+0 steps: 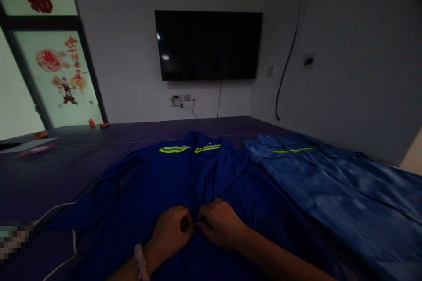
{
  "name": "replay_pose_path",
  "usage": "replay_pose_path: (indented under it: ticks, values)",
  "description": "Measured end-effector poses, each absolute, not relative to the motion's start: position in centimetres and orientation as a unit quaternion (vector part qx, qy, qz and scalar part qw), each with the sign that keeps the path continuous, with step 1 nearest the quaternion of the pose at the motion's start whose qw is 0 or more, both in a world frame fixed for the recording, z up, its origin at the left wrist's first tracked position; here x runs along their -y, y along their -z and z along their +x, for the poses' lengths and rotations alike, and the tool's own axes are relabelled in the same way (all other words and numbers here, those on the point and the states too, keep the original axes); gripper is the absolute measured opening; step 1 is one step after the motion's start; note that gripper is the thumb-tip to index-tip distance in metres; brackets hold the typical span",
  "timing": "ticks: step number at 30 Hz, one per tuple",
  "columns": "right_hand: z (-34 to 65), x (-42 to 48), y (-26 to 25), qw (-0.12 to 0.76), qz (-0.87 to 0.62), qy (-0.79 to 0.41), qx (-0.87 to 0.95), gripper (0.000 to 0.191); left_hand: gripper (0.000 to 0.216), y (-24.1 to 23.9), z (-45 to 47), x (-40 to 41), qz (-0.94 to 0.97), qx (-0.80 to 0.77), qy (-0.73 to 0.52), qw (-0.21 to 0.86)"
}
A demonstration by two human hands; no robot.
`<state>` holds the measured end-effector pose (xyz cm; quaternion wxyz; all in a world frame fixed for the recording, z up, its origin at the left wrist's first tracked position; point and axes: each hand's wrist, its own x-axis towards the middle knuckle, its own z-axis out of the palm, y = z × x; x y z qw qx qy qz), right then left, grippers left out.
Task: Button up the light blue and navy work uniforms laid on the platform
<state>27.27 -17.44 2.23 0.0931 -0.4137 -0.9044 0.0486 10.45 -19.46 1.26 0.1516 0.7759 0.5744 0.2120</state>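
A dark blue work jacket [158, 182] lies spread out in front of me, its collar pointing away and its sleeves out to the sides. Yellow-green reflective strips [174, 149] cross its chest. My left hand [173, 229], with a light scrunchie [141, 262] at the wrist, is closed in a pinch on the jacket's front opening. Right beside it, my right hand [221, 225] pinches the other side of the same opening. The fingertips of both hands nearly meet. Whatever fastening lies between them is too small and dark to make out.
A lighter blue garment [316, 175] with a yellow-green strip lies at the right. White cable [74, 241] runs over the purple surface [89, 162] on the left. Orange objects [91, 123] and a pink-edged item [38, 149] sit farther back. A television [209, 46] hangs on the wall.
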Motion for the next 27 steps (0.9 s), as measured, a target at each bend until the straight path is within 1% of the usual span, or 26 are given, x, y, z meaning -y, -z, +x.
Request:
replay_pose_path:
  ticks: [14, 27]
  values:
    - [27.26, 17.53, -1.99, 0.116, -0.447, -0.074, 0.884, 0.02, 0.01, -0.9, 10.8, 19.57, 0.79, -0.551, -0.224, 0.15]
    - [27.22, 17.54, -1.7, 0.133, -0.456, -0.065, 0.878, 0.02, 0.013, -1.52, 11.07, 19.82, 0.797, -0.54, -0.214, 0.164]
